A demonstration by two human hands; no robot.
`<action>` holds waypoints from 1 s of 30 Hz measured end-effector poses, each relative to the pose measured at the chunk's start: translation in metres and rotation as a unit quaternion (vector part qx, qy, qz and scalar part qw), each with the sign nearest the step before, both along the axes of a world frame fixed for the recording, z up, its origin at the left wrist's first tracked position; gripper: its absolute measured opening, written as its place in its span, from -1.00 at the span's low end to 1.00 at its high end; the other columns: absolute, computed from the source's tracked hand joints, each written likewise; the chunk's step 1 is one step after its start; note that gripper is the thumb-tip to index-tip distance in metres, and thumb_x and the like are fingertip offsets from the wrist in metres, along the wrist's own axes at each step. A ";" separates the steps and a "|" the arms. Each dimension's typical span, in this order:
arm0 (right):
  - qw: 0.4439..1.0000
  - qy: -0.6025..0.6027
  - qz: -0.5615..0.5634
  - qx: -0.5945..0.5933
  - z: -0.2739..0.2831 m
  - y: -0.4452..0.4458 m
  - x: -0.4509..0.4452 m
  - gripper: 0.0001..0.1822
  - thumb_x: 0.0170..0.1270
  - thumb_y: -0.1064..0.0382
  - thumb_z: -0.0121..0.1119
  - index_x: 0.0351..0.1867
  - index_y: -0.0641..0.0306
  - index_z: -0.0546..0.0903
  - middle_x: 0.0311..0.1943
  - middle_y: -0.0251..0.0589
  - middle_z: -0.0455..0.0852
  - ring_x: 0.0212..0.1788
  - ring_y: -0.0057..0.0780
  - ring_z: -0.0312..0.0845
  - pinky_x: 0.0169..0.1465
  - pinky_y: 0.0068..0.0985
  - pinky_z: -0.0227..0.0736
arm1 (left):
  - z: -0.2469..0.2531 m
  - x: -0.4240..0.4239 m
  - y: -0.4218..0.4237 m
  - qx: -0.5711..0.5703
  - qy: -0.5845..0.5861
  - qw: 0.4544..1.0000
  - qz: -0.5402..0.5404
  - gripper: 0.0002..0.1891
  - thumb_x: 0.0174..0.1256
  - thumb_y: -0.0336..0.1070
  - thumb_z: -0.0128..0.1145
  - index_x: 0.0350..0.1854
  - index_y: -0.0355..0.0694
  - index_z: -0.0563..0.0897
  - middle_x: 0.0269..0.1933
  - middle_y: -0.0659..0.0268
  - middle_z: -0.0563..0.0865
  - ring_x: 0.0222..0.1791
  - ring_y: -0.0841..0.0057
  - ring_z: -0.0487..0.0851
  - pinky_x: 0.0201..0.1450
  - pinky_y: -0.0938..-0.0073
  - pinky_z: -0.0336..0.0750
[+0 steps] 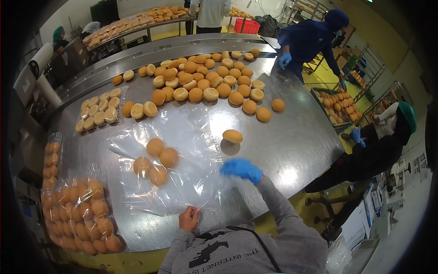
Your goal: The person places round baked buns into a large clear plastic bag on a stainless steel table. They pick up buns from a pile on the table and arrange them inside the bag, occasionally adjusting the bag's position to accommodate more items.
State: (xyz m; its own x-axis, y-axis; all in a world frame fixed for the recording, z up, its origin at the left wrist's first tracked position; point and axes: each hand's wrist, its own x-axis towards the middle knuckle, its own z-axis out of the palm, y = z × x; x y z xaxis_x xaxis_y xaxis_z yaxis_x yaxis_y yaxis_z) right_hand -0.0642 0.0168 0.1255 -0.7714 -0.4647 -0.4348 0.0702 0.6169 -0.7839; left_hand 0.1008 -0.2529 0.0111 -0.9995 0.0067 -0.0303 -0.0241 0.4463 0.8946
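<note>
My bare left hand [189, 218] pinches the near edge of a clear plastic bag [198, 171] lying flat on a steel table [301, 137]. Several round buns [155, 147] are grouped within the bag's area. Gloved in blue, my right hand [242, 170] is at the bag's right side, slightly blurred, with its fingers pointing left; whether it touches anything cannot be told. Just above it, one bun [232, 136] appears tilted, with a shadow below. A large heap of loose buns [195, 95], some golden side up and some pale side up, spreads across the far part of the table.
Bagged buns stand at the left: a pale pack [99, 118], a large near pack [82, 215] and a narrow pack [51, 161]. A co-worker in dark blue [308, 41] leans by a green crate [337, 127] of buns. Another person [379, 161] is at the right.
</note>
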 end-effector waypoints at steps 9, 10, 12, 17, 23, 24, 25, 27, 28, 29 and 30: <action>0.910 0.270 -0.191 0.248 -0.054 -0.017 -0.075 -0.17 -0.12 -0.20 0.35 0.18 0.20 0.38 0.01 0.08 0.45 0.00 0.01 0.43 -0.02 -0.17 0.45 | -0.003 0.000 0.006 -0.094 0.073 0.993 -0.001 -0.86 0.22 -0.24 0.20 -0.39 -0.18 0.60 -0.59 0.27 0.62 -0.63 0.42 0.61 -0.52 0.42 0.49; 0.907 0.273 -0.202 0.250 -0.049 -0.024 -0.072 -0.12 -0.13 -0.19 0.36 0.23 0.19 0.34 0.01 0.09 0.44 0.00 0.01 0.42 -0.01 -0.16 0.44 | -0.007 0.000 0.004 -0.084 0.083 0.993 0.004 -0.86 0.22 -0.24 0.20 -0.39 -0.19 0.60 -0.59 0.26 0.62 -0.63 0.42 0.61 -0.52 0.43 0.49; 0.895 0.298 -0.225 0.245 -0.041 -0.036 -0.056 -0.04 -0.15 -0.18 0.39 0.29 0.19 0.28 0.05 0.08 0.43 0.01 0.05 0.41 0.04 -0.18 0.41 | 0.000 0.003 0.001 -0.100 0.066 0.993 0.017 -0.80 0.23 -0.16 0.17 -0.39 -0.19 0.59 -0.59 0.22 0.64 -0.62 0.34 0.63 -0.52 0.37 0.49; 0.908 0.249 -0.271 0.200 -0.046 -0.013 -0.039 0.11 -0.24 -0.20 0.44 0.35 0.26 0.19 0.10 0.13 0.39 0.04 0.10 0.38 0.10 -0.16 0.36 | -0.017 0.003 0.002 -0.118 0.043 0.992 0.016 -0.78 0.21 -0.13 0.19 -0.38 -0.19 0.60 -0.61 0.18 0.63 -0.63 0.30 0.63 -0.54 0.34 0.49; 0.856 0.334 -0.311 0.242 -0.063 -0.004 -0.041 0.07 -0.36 -0.27 0.46 0.19 0.36 0.34 0.00 0.01 0.42 0.05 -0.01 0.28 0.17 -0.24 0.22 | -0.031 0.008 -0.002 -0.135 0.072 0.988 0.004 -0.78 0.21 -0.14 0.20 -0.39 -0.19 0.59 -0.66 0.21 0.59 -0.69 0.39 0.59 -0.59 0.41 0.45; 0.869 0.297 -0.310 0.246 -0.059 -0.002 -0.042 0.03 -0.38 -0.28 0.46 0.14 0.35 0.39 -0.02 -0.01 0.42 0.04 -0.04 0.27 0.18 -0.26 0.19 | -0.032 0.006 -0.003 -0.132 0.072 0.989 0.000 -0.79 0.21 -0.14 0.20 -0.39 -0.19 0.59 -0.67 0.22 0.58 -0.70 0.41 0.58 -0.60 0.42 0.45; 0.883 0.257 -0.305 0.248 -0.052 -0.002 -0.043 0.00 -0.40 -0.29 0.45 0.08 0.34 0.43 -0.04 -0.03 0.42 0.02 -0.08 0.26 0.18 -0.29 0.17 | -0.032 0.006 -0.004 -0.130 0.068 0.989 -0.002 -0.79 0.21 -0.15 0.20 -0.39 -0.19 0.59 -0.68 0.22 0.58 -0.71 0.43 0.57 -0.61 0.43 0.44; 0.878 0.275 -0.315 0.233 -0.051 -0.003 -0.046 -0.06 -0.39 -0.30 0.44 0.00 0.34 0.45 -0.03 -0.03 0.39 0.02 -0.07 0.26 0.20 -0.21 0.13 | -0.031 0.009 -0.003 -0.122 0.051 0.991 0.002 -0.79 0.21 -0.16 0.21 -0.40 -0.20 0.60 -0.69 0.23 0.56 -0.73 0.46 0.55 -0.62 0.45 0.42; 0.878 0.280 -0.317 0.225 -0.054 -0.005 -0.045 -0.08 -0.39 -0.31 0.43 -0.04 0.35 0.46 -0.03 -0.02 0.38 0.02 -0.06 0.25 0.20 -0.17 0.11 | -0.025 0.008 0.000 -0.118 0.035 0.992 0.009 -0.80 0.21 -0.16 0.21 -0.42 -0.20 0.60 -0.70 0.23 0.56 -0.74 0.47 0.54 -0.63 0.45 0.41; 0.868 0.296 -0.323 0.235 -0.057 -0.006 -0.045 -0.07 -0.39 -0.31 0.42 -0.03 0.35 0.46 0.00 -0.01 0.38 0.03 -0.04 0.25 0.22 -0.14 0.07 | -0.022 0.007 0.003 -0.114 0.020 0.993 0.016 -0.80 0.20 -0.17 0.22 -0.43 -0.20 0.61 -0.71 0.23 0.55 -0.75 0.48 0.53 -0.64 0.45 0.40; 0.858 0.312 -0.327 0.245 -0.060 -0.007 -0.046 -0.06 -0.38 -0.32 0.42 -0.01 0.35 0.46 0.02 0.01 0.37 0.05 -0.01 0.24 0.24 -0.10 0.04 | -0.020 0.008 0.005 -0.124 0.030 0.992 0.015 -0.82 0.20 -0.20 0.22 -0.43 -0.20 0.60 -0.71 0.25 0.54 -0.75 0.46 0.51 -0.65 0.43 0.38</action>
State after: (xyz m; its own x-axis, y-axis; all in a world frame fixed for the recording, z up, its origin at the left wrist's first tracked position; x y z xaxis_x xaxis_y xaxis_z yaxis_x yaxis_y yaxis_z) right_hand -0.1107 0.0093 0.0657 -0.9510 0.2762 0.1389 0.1873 0.8722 -0.4518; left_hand 0.1087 -0.2483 -0.0086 -0.9992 -0.0223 0.0322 0.0098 0.6534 0.7569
